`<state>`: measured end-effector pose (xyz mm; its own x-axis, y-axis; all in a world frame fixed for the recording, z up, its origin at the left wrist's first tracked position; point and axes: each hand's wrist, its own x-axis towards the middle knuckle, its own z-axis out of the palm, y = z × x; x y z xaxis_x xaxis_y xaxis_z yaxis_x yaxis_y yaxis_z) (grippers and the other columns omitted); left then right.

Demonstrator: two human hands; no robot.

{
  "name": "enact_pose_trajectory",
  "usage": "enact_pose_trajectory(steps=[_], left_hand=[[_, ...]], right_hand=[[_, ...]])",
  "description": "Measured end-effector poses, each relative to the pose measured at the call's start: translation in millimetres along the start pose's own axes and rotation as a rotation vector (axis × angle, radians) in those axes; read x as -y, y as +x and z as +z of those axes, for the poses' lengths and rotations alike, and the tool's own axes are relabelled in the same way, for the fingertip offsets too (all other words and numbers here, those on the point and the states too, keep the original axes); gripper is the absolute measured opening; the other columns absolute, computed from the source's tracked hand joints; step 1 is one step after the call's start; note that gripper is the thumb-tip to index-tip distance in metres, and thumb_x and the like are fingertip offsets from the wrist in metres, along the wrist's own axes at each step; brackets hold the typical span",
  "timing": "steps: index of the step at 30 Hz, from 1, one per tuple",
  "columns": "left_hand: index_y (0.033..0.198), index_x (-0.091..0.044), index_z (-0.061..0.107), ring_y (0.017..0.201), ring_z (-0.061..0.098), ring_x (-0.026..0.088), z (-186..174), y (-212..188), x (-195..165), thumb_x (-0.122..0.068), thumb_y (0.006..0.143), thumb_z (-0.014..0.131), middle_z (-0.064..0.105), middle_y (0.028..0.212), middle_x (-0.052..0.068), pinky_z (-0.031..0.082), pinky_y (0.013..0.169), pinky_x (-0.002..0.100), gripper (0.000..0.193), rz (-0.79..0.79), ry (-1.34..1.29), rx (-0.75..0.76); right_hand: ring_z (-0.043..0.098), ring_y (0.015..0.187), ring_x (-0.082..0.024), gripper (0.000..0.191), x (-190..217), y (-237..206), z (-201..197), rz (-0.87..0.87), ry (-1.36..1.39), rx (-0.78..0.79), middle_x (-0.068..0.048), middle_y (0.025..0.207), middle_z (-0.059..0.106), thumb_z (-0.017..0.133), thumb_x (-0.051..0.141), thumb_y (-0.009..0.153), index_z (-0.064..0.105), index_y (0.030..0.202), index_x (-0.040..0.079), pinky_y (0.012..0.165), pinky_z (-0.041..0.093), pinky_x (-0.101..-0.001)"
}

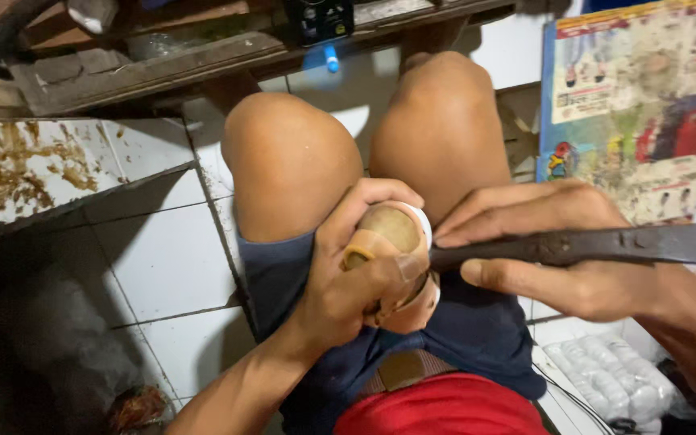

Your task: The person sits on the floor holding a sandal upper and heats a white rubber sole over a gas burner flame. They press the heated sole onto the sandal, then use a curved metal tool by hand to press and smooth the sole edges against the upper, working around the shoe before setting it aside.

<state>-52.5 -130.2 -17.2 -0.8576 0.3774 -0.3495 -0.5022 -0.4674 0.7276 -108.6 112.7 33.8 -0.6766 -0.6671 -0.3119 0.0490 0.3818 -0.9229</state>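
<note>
Below a rough wooden bench (203,60), white floor tiles (163,258) surround bare knees. Over the lap, the left hand (356,282) wraps a brown rounded shell (388,229); the right hand (557,250) grips a dark metal blade (606,244) touching it.

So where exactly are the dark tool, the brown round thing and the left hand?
Dark tool (606,244), head view, middle of its flat shaft.
Brown round thing (388,228), head view, its bare upper face.
Left hand (348,282), head view, back of the hand.
</note>
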Motion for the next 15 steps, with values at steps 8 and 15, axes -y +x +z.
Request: enact_pose_trajectory(steps=[8, 15], left_hand=[[0.131, -0.003, 0.054, 0.094, 0.061, 0.012, -4.3, -5.3, 1.8, -0.019, 0.086, 0.070, 0.062, 0.106, 0.006, 0.052, 0.083, 0.027, 0.050, 0.062, 0.045, 0.064], [0.125, -0.002, 0.058, 0.089, 0.059, 0.008, -11.3, -1.9, -0.5, -0.014, 0.092, 0.074, 0.062, 0.101, 0.005, 0.052, 0.084, 0.025, 0.038, 0.085, 0.264, 0.107]], right_hand=[[0.079, 0.096, -0.032, 0.027, -13.5, -17.4, 30.3, 0.151, 0.418, -0.337, -0.022, 0.114, 0.076, 0.064, 0.004, 0.087, 0.076, 0.107, -0.010, 0.085, 0.066, -0.0391], [0.074, 0.097, -0.022, 0.026, -4.7, -2.4, 4.2, 0.029, -0.040, -0.083, -0.011, 0.109, 0.080, 0.072, 0.011, 0.085, 0.078, 0.108, 0.000, 0.082, 0.061, -0.0324]])
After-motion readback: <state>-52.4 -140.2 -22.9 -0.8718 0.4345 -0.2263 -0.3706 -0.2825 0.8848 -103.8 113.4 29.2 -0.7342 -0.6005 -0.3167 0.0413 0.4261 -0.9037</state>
